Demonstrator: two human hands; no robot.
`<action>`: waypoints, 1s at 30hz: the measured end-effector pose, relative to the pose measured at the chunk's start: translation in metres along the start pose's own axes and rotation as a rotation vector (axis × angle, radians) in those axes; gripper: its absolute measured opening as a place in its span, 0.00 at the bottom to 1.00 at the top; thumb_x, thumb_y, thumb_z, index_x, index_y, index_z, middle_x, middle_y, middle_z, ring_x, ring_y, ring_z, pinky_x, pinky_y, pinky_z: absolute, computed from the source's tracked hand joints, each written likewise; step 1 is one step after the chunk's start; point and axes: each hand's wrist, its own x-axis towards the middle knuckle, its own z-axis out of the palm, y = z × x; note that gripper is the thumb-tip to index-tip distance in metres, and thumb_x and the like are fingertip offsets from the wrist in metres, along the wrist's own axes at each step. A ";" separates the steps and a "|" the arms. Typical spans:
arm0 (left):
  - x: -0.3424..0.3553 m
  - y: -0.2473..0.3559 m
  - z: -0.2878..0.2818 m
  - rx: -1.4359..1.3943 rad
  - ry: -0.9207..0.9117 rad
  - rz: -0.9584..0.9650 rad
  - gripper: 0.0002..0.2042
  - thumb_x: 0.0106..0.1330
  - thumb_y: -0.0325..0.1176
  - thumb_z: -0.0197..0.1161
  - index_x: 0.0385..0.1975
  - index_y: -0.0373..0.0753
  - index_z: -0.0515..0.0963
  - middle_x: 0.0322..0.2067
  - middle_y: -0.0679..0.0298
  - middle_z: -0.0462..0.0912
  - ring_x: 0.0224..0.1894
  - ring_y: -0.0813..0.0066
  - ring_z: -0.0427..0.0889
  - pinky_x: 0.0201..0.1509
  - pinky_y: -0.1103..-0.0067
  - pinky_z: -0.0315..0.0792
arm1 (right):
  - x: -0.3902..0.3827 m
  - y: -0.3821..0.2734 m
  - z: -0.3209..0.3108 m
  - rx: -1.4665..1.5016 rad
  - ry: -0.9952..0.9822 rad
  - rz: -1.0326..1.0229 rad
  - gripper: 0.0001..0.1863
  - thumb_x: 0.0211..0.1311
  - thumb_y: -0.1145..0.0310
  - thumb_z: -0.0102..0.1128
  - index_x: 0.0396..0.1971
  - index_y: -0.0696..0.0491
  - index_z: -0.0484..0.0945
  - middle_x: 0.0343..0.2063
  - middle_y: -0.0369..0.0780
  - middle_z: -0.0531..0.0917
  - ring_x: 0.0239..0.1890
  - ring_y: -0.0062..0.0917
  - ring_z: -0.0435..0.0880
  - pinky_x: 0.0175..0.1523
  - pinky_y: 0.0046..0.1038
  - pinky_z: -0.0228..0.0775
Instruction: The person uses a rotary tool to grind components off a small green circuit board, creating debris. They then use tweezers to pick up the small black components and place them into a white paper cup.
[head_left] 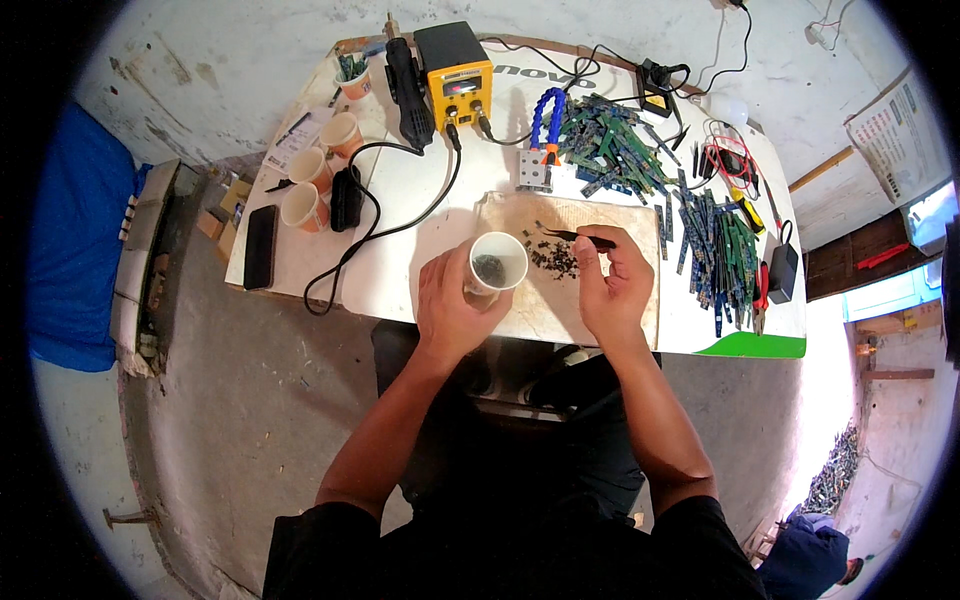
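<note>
From my end I take the mat (545, 312) as my landmark. The left hand (448, 312) is curled around a paper cup (512, 258) at the mat's left edge, fingers and thumb closed on its wall. The cup's mouth faces me, and I can see small grey bits (488, 268) on its bottom; whether the cup touches the mat I cannot tell. The right hand (620, 285), over the mat's right half, pinches black tweezers (592, 240) between thumb and fingers, their points aimed left. A scatter of small dark pieces (556, 262) lies on the mat, just right of the cup.

I judge the step in hand to be picking these pieces into the cup one by one. The points sit close to the far side of the scatter, but I cannot make out whether they grip a piece. If they do, the next move calls for a short carry left and a release over the cup's mouth; if not, a light, level pinch on a single piece. I would want the cup kept steady throughout. Beyond the mat lies a heap of circuit strips (608, 145), with a second heap (715, 240) off its right edge, both out of the hands' reach of work.
</note>
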 end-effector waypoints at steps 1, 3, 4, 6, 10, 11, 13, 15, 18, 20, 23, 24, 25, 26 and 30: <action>-0.001 -0.001 0.001 -0.004 0.003 -0.003 0.37 0.54 0.38 0.84 0.65 0.38 0.75 0.53 0.54 0.85 0.56 0.52 0.84 0.65 0.58 0.73 | -0.001 -0.008 0.000 0.038 -0.032 -0.036 0.05 0.76 0.78 0.66 0.46 0.61 0.85 0.37 0.40 0.88 0.39 0.20 0.86 0.48 0.24 0.78; -0.002 -0.002 0.001 -0.009 0.011 -0.008 0.37 0.54 0.38 0.84 0.65 0.38 0.75 0.53 0.55 0.85 0.56 0.52 0.84 0.65 0.58 0.73 | 0.001 -0.026 0.001 0.114 -0.096 -0.110 0.05 0.73 0.78 0.67 0.45 0.60 0.86 0.36 0.43 0.89 0.37 0.24 0.89 0.47 0.26 0.80; -0.001 -0.001 -0.001 -0.018 -0.001 -0.026 0.37 0.54 0.38 0.83 0.65 0.38 0.75 0.53 0.55 0.85 0.56 0.52 0.84 0.65 0.58 0.73 | 0.003 -0.029 0.000 0.099 -0.233 -0.068 0.05 0.73 0.77 0.67 0.45 0.60 0.86 0.37 0.43 0.89 0.38 0.24 0.89 0.47 0.27 0.80; 0.001 0.004 -0.002 -0.038 -0.024 -0.063 0.37 0.55 0.38 0.83 0.65 0.39 0.75 0.53 0.55 0.85 0.56 0.51 0.84 0.65 0.58 0.73 | 0.003 -0.018 0.004 0.085 -0.121 -0.031 0.05 0.74 0.76 0.67 0.45 0.60 0.86 0.38 0.43 0.90 0.38 0.24 0.89 0.47 0.27 0.81; 0.000 0.006 0.000 -0.042 -0.002 -0.109 0.36 0.56 0.38 0.82 0.65 0.39 0.75 0.54 0.54 0.85 0.57 0.50 0.83 0.66 0.57 0.73 | 0.010 0.004 0.007 -0.107 -0.083 -0.015 0.05 0.74 0.76 0.68 0.46 0.59 0.86 0.37 0.43 0.89 0.36 0.24 0.88 0.45 0.26 0.80; 0.000 0.007 -0.001 -0.045 0.002 -0.125 0.35 0.56 0.38 0.82 0.65 0.39 0.75 0.54 0.54 0.85 0.58 0.50 0.83 0.66 0.57 0.73 | 0.010 0.009 0.008 -0.183 -0.108 -0.033 0.05 0.74 0.77 0.68 0.46 0.59 0.86 0.36 0.42 0.89 0.35 0.22 0.87 0.45 0.24 0.79; 0.000 0.007 -0.001 -0.045 0.003 -0.135 0.35 0.57 0.39 0.82 0.65 0.39 0.75 0.55 0.54 0.85 0.58 0.50 0.83 0.66 0.57 0.72 | 0.008 0.017 0.013 -0.178 -0.113 0.003 0.06 0.73 0.76 0.69 0.46 0.59 0.86 0.36 0.45 0.90 0.34 0.25 0.88 0.43 0.27 0.80; 0.000 0.006 -0.002 -0.040 -0.011 -0.127 0.35 0.57 0.39 0.82 0.65 0.38 0.75 0.55 0.54 0.85 0.59 0.49 0.82 0.67 0.57 0.72 | 0.006 0.021 0.015 -0.204 -0.103 0.012 0.07 0.73 0.75 0.69 0.46 0.59 0.86 0.36 0.45 0.90 0.34 0.28 0.89 0.43 0.29 0.81; 0.001 0.007 -0.001 -0.038 -0.010 -0.117 0.36 0.57 0.39 0.81 0.66 0.38 0.74 0.55 0.54 0.85 0.59 0.48 0.82 0.67 0.57 0.72 | 0.006 0.026 0.019 -0.197 -0.098 -0.008 0.07 0.73 0.75 0.69 0.46 0.59 0.86 0.37 0.46 0.90 0.35 0.31 0.90 0.44 0.30 0.82; 0.000 0.006 -0.002 -0.028 -0.028 -0.123 0.36 0.57 0.39 0.81 0.66 0.38 0.74 0.54 0.53 0.84 0.58 0.48 0.82 0.67 0.57 0.72 | 0.006 0.031 0.019 -0.236 -0.112 -0.018 0.06 0.73 0.75 0.69 0.46 0.59 0.86 0.37 0.47 0.90 0.36 0.32 0.91 0.44 0.30 0.82; 0.000 0.004 -0.002 -0.021 -0.030 -0.119 0.36 0.57 0.39 0.81 0.65 0.38 0.74 0.54 0.53 0.84 0.58 0.48 0.82 0.66 0.57 0.72 | 0.006 0.028 0.019 -0.241 -0.129 -0.013 0.06 0.73 0.75 0.69 0.45 0.59 0.86 0.37 0.47 0.90 0.36 0.33 0.91 0.44 0.30 0.82; 0.001 0.005 -0.002 -0.024 -0.029 -0.115 0.35 0.57 0.39 0.81 0.65 0.37 0.74 0.54 0.53 0.84 0.58 0.48 0.82 0.66 0.57 0.72 | 0.006 0.027 0.019 -0.237 -0.132 -0.007 0.06 0.73 0.75 0.69 0.45 0.59 0.86 0.36 0.47 0.90 0.36 0.33 0.91 0.44 0.30 0.82; 0.001 0.005 -0.002 -0.023 -0.027 -0.112 0.35 0.57 0.39 0.81 0.65 0.37 0.74 0.54 0.53 0.84 0.58 0.48 0.83 0.66 0.57 0.72 | 0.006 0.028 0.019 -0.238 -0.132 -0.010 0.06 0.73 0.76 0.69 0.45 0.59 0.86 0.36 0.47 0.90 0.36 0.33 0.91 0.44 0.30 0.82; 0.001 0.005 -0.002 -0.022 -0.025 -0.108 0.35 0.57 0.39 0.81 0.65 0.37 0.74 0.54 0.53 0.84 0.58 0.49 0.83 0.66 0.57 0.72 | 0.006 0.029 0.018 -0.240 -0.131 -0.014 0.06 0.72 0.76 0.69 0.45 0.59 0.86 0.36 0.47 0.90 0.36 0.33 0.91 0.44 0.30 0.82; 0.001 0.005 -0.002 -0.019 -0.016 -0.094 0.35 0.57 0.38 0.81 0.64 0.37 0.74 0.53 0.53 0.85 0.57 0.49 0.84 0.66 0.57 0.72 | 0.007 0.021 0.016 -0.238 -0.070 -0.018 0.04 0.74 0.76 0.68 0.44 0.60 0.86 0.34 0.43 0.90 0.36 0.27 0.89 0.45 0.28 0.81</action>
